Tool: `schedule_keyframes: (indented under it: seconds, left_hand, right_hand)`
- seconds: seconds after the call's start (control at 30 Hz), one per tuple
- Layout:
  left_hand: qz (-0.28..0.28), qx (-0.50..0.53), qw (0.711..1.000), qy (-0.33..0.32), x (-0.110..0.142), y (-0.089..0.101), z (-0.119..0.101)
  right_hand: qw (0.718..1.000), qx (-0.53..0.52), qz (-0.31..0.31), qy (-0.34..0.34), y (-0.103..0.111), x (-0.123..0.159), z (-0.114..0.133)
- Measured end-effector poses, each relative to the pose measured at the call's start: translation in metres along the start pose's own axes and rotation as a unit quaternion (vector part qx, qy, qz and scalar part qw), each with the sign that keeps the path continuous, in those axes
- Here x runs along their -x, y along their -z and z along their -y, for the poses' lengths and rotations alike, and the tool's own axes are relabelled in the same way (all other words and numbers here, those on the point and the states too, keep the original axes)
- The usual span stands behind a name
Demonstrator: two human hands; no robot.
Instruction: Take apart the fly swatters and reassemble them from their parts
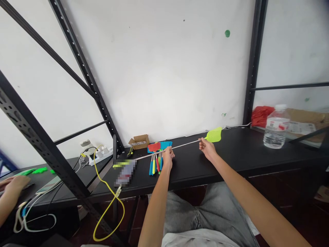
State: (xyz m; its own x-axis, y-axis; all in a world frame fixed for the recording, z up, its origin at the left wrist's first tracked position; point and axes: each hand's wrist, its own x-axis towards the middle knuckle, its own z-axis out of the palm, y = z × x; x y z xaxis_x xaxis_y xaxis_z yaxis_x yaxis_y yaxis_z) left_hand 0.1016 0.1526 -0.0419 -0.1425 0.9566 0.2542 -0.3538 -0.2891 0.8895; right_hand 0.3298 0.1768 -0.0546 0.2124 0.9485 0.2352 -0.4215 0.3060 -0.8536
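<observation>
A long yellow-green fly swatter [214,134] is stretched out slantwise above the black table. My right hand [206,147] is closed on its thin metal rod, close to the mesh head. Further left along the rod, my left hand [169,156] is closed around it. The swatter's yellow-green grip lies at the far left end and is partly blurred. Just left of my left hand, several smaller fly swatters lie in a bunch, with a red head [154,147] over blue ones [151,149] and coloured handles toward me.
A blurred phone-like item [125,175] lies at left, a yellow cable [105,179] running from it. Behind are an open cardboard box [140,142] and a cutter [130,152]. A water bottle [276,128] stands right. Another person's hands [14,185] are far left, beyond the black rack post [46,140].
</observation>
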Motion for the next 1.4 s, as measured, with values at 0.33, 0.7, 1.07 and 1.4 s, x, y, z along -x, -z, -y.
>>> schedule_keyframes:
  seconds: [0.33, 0.7, 1.07, 1.4]
  left_hand:
    - [0.057, -0.02, 0.998, 0.01, -0.005, 0.001, 0.012]
    - [0.088, -0.03, 0.996, 0.005, -0.004, 0.002, 0.011]
    - [0.119, -0.05, 0.992, -0.007, -0.003, 0.002, 0.009]
    - [0.125, -0.056, 0.99, -0.009, -0.004, 0.002, 0.011]
  right_hand:
    - [0.996, 0.075, 0.055, -0.018, -0.007, 0.005, -0.006]
    - [0.998, 0.048, 0.022, -0.027, -0.008, 0.007, -0.002]
    - [0.999, -0.016, 0.003, -0.04, -0.003, -0.002, -0.008]
    - [0.998, -0.039, -0.008, -0.043, -0.003, -0.003, -0.009]
